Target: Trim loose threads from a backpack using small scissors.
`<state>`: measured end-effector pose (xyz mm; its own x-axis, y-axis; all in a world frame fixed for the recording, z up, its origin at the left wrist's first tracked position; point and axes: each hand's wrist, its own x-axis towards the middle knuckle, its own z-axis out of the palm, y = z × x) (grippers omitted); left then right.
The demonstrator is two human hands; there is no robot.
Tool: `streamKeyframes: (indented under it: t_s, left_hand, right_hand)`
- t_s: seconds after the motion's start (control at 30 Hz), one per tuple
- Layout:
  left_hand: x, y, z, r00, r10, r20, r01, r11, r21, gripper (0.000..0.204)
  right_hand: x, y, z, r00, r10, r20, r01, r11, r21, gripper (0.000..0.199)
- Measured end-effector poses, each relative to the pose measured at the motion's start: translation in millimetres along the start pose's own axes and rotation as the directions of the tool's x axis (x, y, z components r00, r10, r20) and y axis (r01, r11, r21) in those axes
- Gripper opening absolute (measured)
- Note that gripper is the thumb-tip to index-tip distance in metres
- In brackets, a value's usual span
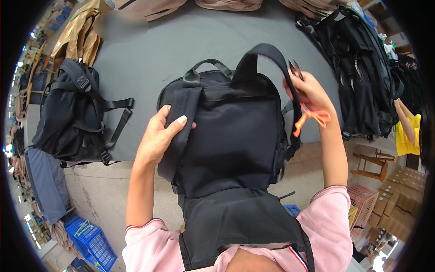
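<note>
A black backpack [235,140] lies in front of me with its strap side up, at the near edge of the grey table. My left hand [156,138] grips its left shoulder strap [183,122], thumb on top and fingers beneath. The right shoulder strap [267,52] arches up off the bag. Beside this strap, my right hand [312,90] is closed around dark thread snips [295,69], with the pointed blades upward; whether its fingers also hold the strap is hard to see. An orange cord [312,119] hangs in a bow by my right wrist.
Another black backpack [72,115] lies on the grey table [158,50] at left, beside brown wrapping [81,34]. Several black bags [358,68] are piled at right, near a person's yellow sleeve [408,136]. Blue crates [90,240] and a wooden stool [369,165] stand on the floor.
</note>
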<state>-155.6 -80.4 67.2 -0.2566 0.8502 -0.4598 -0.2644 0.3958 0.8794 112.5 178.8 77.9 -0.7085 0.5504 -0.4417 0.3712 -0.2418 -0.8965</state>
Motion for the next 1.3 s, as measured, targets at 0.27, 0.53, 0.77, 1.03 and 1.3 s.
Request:
streamKeyframes:
  t_s: [0.27,0.53,0.77,1.03,1.3]
  left_hand:
    - [36.3,-45.9,2.6,0.985,0.031,-0.171,-0.040,0.998,-0.050,0.028]
    - [39.7,-49.5,7.5,0.976,0.072,-0.204,-0.087,0.994,-0.066,0.026]
    - [41.9,-52.9,5.2,0.976,0.092,-0.199,-0.108,0.991,-0.074,0.028]
    - [41.5,-56.6,2.9,0.973,0.061,-0.223,-0.083,0.993,-0.087,0.033]
    - [-14.7,-62.3,-29.3,0.982,0.036,-0.185,-0.036,0.999,0.004,0.024]
  right_hand:
    - [-99.5,95.1,79.2,0.995,0.094,-0.013,-0.093,0.948,-0.306,0.038]
    - [-93.1,95.5,114.0,0.984,0.114,-0.134,-0.156,0.917,-0.367,0.038]
    - [-90.7,108.3,119.4,0.979,-0.023,-0.204,-0.064,0.911,-0.407,0.039]
    - [-87.4,120.2,121.4,0.963,-0.086,-0.257,-0.034,0.901,-0.432,0.037]
    - [-87.2,131.1,121.7,0.949,-0.149,-0.279,0.030,0.921,-0.389,0.035]
